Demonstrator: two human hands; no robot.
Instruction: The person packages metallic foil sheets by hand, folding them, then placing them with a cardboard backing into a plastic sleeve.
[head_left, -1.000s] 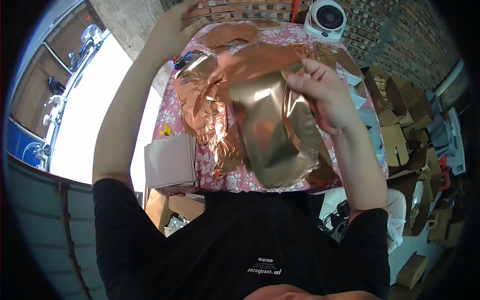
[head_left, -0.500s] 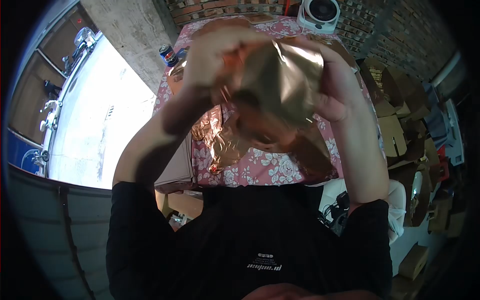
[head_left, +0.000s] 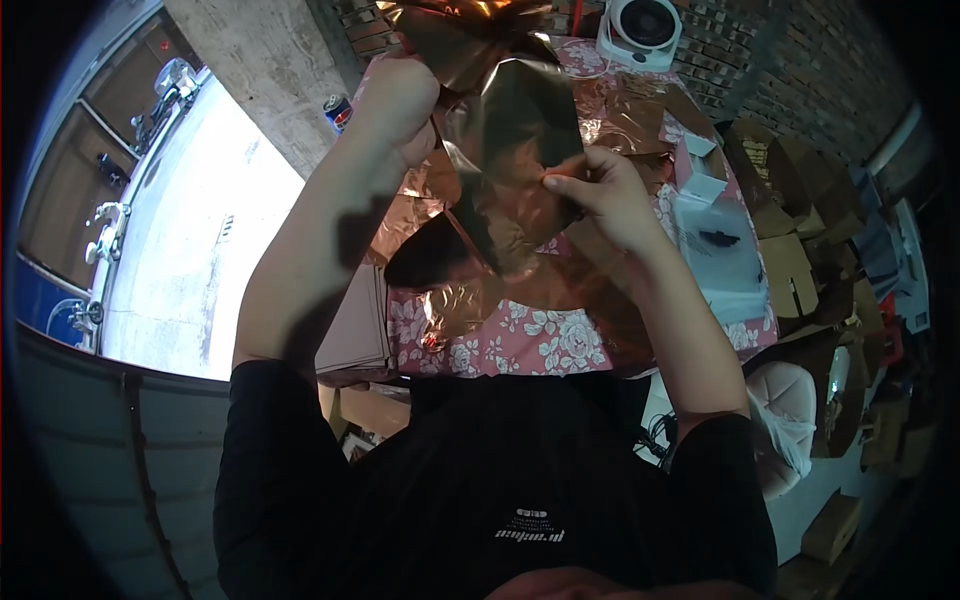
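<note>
A large sheet of shiny copper foil (head_left: pixel 525 120) hangs crumpled between my hands over the table. My left hand (head_left: pixel 400 105) is closed on its left side, with the fingertips partly hidden. On the right, my right hand (head_left: pixel 605 195) pinches the foil's edge between thumb and fingers. Beneath, more copper foil (head_left: pixel 450 310) lies wrinkled on the pink floral tablecloth (head_left: pixel 565 340). A stack of flat card sheets (head_left: pixel 355 335) sits at the table's left edge, near my left forearm.
A white fan (head_left: pixel 640 35) stands at the back right, a blue can (head_left: pixel 338 112) at the back left. A small white box (head_left: pixel 700 170) and clear plastic bag (head_left: pixel 715 255) lie on the right. Cardboard boxes (head_left: pixel 785 275) line the floor beyond; a stool (head_left: pixel 785 420) is at lower right.
The foil sheet has opened out and stretches farther up and away. My right hand has moved left and down, uncovering the white box and plastic bag.
</note>
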